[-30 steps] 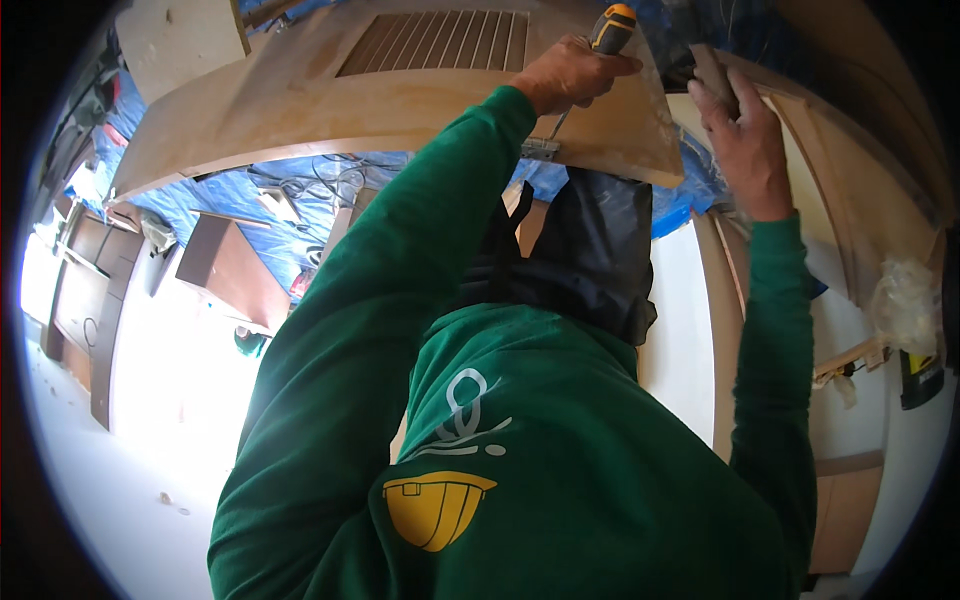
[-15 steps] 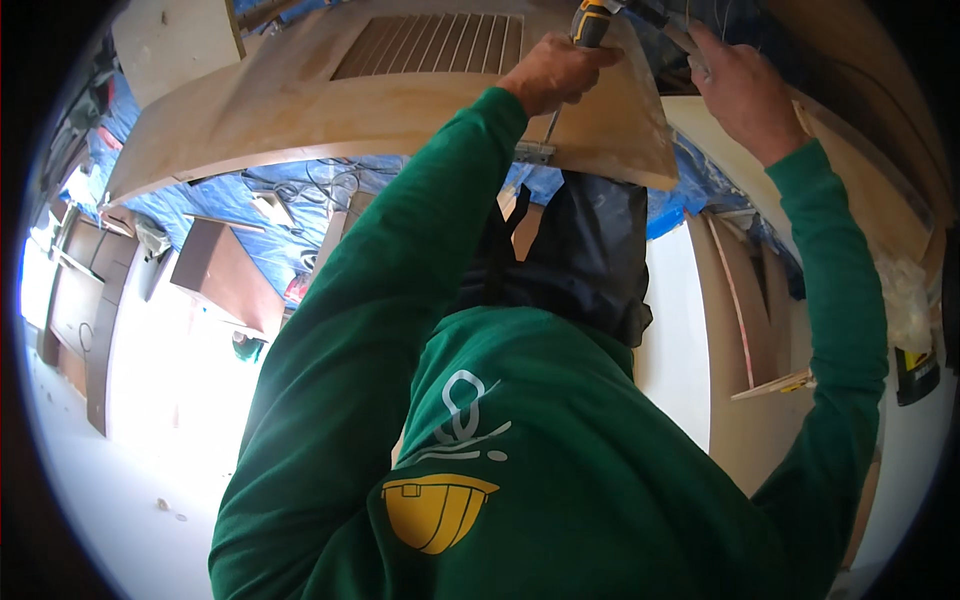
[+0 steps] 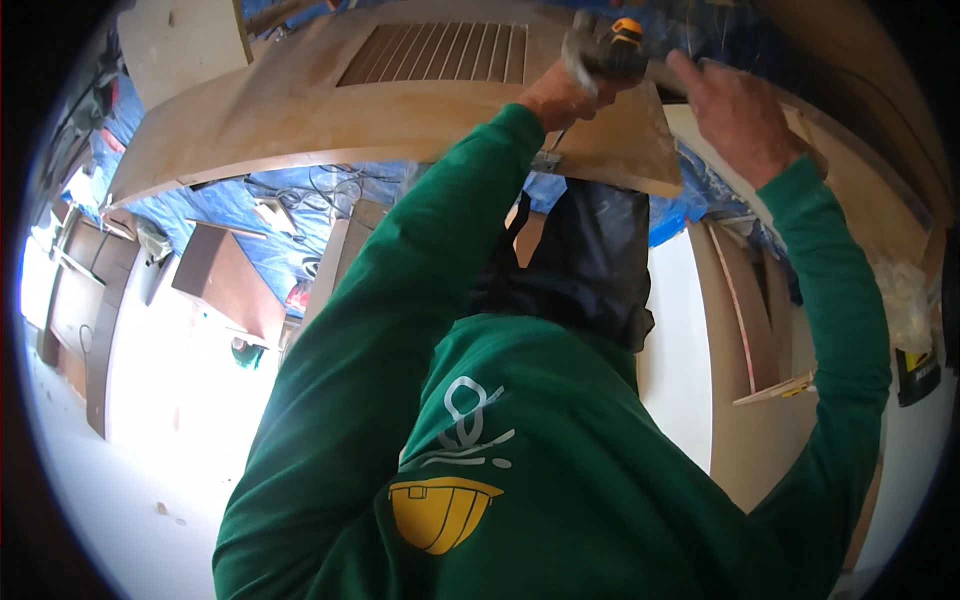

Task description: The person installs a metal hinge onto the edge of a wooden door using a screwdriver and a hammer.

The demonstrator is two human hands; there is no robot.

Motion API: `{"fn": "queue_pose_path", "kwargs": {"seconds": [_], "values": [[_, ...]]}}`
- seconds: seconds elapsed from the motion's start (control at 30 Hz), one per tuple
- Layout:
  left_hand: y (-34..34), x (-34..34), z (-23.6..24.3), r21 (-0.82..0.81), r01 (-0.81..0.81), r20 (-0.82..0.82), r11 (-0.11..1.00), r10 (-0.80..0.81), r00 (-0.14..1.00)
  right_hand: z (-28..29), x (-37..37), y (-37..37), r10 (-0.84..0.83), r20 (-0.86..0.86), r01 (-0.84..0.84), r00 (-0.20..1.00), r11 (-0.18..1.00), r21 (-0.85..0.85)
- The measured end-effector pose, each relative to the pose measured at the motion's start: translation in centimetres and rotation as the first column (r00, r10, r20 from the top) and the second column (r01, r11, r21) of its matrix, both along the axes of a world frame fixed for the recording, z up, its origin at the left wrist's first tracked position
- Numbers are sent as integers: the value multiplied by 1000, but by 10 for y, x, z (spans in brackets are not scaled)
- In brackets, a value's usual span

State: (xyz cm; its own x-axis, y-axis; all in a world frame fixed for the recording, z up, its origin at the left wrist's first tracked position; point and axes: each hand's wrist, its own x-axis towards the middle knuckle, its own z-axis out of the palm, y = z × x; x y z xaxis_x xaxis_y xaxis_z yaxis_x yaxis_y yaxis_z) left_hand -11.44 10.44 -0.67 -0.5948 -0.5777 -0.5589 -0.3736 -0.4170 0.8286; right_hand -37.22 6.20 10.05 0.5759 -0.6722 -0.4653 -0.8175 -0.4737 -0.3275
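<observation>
Snugly, the left hand [image 3: 566, 97] wraps an orange-and-black handle [image 3: 626, 32]; the right hand [image 3: 742, 115] clasps a blurred hammer [image 3: 579, 55]; smooth, curved, slatted panel [image 3: 300, 122]; thin shank [image 3: 557, 138], tip unclear

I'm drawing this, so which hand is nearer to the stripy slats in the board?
Left. In the picture, the left hand is just beyond the lower right corner of the slats; the right hand is farther off to the right.
</observation>
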Motion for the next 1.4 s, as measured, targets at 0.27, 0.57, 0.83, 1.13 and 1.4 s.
{"fn": "queue_pose_path", "kwargs": {"seconds": [0.27,0.57,0.83,1.13,1.4], "values": [[-31,-2,36,491,-70,168,868,-15,986,14,-30,-61,-940,213,927,267,311,208],[-20,8,23,382,-92,121,920,49,991,5,-29,-62,-459,49,461,887,886,-47],[-10,20,51,346,-252,172,904,203,964,15,-42,-41,-821,205,818,533,562,121],[-43,31,32,626,-488,193,608,485,853,22,-34,32,-907,-62,856,417,369,363],[-38,38,13,700,-468,118,539,559,821,6,-13,51,-866,-9,779,500,445,442]]}}
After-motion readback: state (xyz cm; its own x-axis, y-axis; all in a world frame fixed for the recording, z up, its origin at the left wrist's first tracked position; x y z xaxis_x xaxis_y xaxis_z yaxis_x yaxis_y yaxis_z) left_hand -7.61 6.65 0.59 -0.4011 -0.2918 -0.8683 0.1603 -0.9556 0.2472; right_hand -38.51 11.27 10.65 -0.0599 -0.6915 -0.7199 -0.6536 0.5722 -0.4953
